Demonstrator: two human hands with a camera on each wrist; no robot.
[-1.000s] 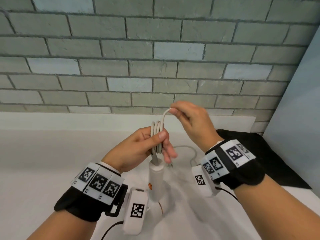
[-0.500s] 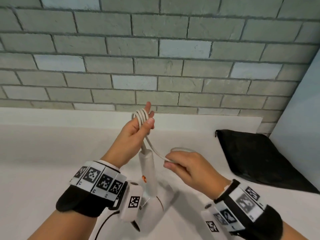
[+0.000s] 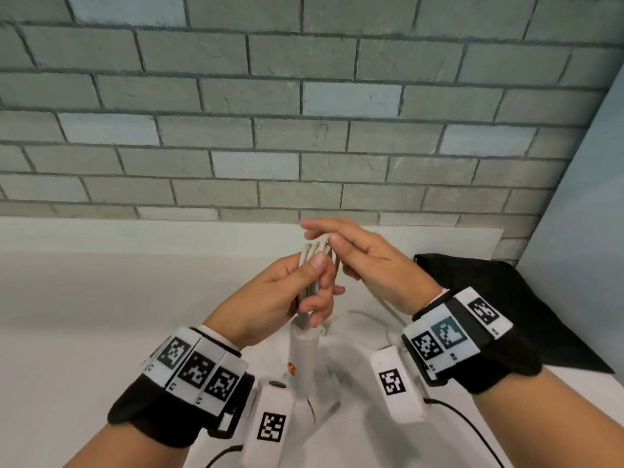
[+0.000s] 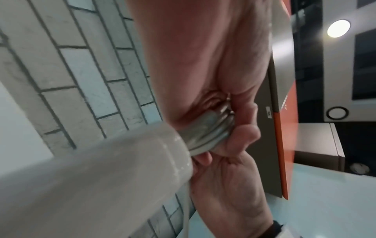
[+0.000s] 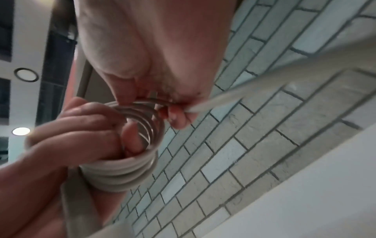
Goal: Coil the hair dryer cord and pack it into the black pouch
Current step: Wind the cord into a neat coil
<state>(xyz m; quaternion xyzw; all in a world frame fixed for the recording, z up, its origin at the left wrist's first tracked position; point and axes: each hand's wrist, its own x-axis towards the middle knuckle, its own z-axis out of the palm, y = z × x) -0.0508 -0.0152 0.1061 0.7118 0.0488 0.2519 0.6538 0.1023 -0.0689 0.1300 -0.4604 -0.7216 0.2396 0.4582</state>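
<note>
My left hand point(image 3: 304, 288) grips several loops of the white cord point(image 3: 315, 255) in the air above the counter. The loops point(image 5: 142, 161) wrap around its fingers, and the white hair dryer point(image 3: 304, 359) hangs below by its handle point(image 4: 91, 177). My right hand point(image 3: 344, 248) pinches the free run of cord point(image 5: 213, 103) and lays it onto the top of the bundle. The slack cord point(image 3: 368, 315) trails down to the counter behind the dryer. The black pouch point(image 3: 499, 298) lies flat at the right, untouched.
A white counter point(image 3: 101, 315) runs under both hands, against a grey brick wall point(image 3: 304, 130). A pale panel point(image 3: 580, 214) closes the right side, just beyond the pouch.
My right hand rose from low beside the dryer up to the top of the bundle, carrying another turn of cord. The left hand kept its grip on the loops.
</note>
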